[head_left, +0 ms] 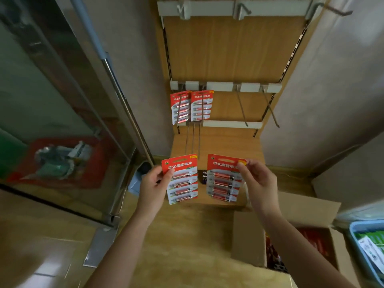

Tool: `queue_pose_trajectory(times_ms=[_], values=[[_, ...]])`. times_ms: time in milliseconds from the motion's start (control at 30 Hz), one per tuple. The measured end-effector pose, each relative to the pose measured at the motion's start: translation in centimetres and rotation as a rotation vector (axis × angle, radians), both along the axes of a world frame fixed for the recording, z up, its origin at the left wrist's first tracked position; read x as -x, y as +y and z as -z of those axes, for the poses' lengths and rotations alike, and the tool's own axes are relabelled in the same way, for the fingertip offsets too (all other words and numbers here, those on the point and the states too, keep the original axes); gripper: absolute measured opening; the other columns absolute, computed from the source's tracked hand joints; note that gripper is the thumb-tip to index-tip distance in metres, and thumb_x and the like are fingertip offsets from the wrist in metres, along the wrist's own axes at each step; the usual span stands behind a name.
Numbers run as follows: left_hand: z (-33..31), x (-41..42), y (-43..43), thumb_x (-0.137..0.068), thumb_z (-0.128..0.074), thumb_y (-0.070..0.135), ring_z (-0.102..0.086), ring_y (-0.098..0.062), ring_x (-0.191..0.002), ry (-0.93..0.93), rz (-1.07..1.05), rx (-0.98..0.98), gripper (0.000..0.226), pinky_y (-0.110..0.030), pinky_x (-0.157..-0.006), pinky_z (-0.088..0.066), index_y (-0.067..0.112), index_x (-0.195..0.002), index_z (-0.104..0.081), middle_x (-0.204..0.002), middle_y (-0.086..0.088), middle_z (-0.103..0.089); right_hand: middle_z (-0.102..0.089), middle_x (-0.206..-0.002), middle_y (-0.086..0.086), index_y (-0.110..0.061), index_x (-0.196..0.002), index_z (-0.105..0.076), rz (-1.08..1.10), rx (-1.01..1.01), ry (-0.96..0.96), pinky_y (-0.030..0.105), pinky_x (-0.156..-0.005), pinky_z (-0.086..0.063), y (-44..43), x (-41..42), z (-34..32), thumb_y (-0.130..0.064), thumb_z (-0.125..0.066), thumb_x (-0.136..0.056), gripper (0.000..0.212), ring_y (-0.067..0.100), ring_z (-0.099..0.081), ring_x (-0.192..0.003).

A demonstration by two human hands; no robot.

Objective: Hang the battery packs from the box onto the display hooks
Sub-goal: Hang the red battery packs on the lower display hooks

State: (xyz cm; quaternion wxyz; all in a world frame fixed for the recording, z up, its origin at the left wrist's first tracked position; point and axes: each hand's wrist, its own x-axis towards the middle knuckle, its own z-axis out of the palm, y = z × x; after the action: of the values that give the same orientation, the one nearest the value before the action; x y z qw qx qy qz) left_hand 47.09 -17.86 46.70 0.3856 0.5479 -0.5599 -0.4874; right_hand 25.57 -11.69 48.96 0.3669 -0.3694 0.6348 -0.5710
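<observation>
The left battery pack [182, 183] and the right battery pack [223, 179] are glossy printed card with clear plastic blisters over shiny cells. The display board [228, 48] is matt wood-grain panel. Its hooks [242, 109] are thin bare metal wire, and its rails [220, 86] are smooth and pale, plastic or painted metal. The box [247, 238] is matt brown cardboard. The floor [176, 235] has a soft wood-look sheen. The door [41, 90] is reflective glass in a polished metal frame. The bin [353, 235] is smooth blue plastic.

Glass door [52, 90] at left — blue tray [354, 235] at right
</observation>
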Motion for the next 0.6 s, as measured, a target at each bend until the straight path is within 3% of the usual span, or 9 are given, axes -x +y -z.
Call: queue_pose_trajectory(times_ms=[267, 500, 600], values=[[0.0, -0.2, -7.3, -0.090, -0.053, 0.025, -0.070, -0.009, -0.074, 0.013, -0.020, -0.037, 0.012, -0.015, -0.055, -0.054, 0.018, -0.096, -0.061, -0.088, 0.003, -0.070, -0.068, -0.085, -0.003, -0.014, -0.089, -0.061, -0.021, -0.002, -0.063, 0.013, -0.061, -0.053, -6.5, -2.1, 0.6, -0.016, -0.055, -0.088, 0.006, 0.001, -0.068, -0.076], [1.0, 0.6, -12.3, -0.091, -0.053, 0.021, -0.069, -0.005, -0.074, 0.048, 0.040, -0.091, 0.015, -0.012, -0.056, -0.052, 0.013, -0.099, -0.062, -0.089, -0.001, -0.070, -0.067, -0.084, -0.003, -0.014, -0.088, -0.060, -0.021, 0.012, -0.108, 0.014, -0.064, -0.054, -11.6, -2.0, 1.7, -0.013, -0.055, -0.088, 0.006, 0.001, -0.067, -0.077], [1.4, 0.6, -13.6, -0.090, -0.053, 0.025, -0.070, -0.012, -0.081, 0.029, 0.071, -0.098, 0.016, -0.019, -0.065, -0.056, 0.016, -0.099, -0.063, -0.091, -0.002, -0.070, -0.068, -0.082, -0.004, -0.015, -0.087, -0.061, -0.020, 0.023, -0.121, 0.016, -0.064, -0.055, -12.9, -2.0, 1.7, -0.013, -0.055, -0.086, 0.006, 0.003, -0.067, -0.077]])
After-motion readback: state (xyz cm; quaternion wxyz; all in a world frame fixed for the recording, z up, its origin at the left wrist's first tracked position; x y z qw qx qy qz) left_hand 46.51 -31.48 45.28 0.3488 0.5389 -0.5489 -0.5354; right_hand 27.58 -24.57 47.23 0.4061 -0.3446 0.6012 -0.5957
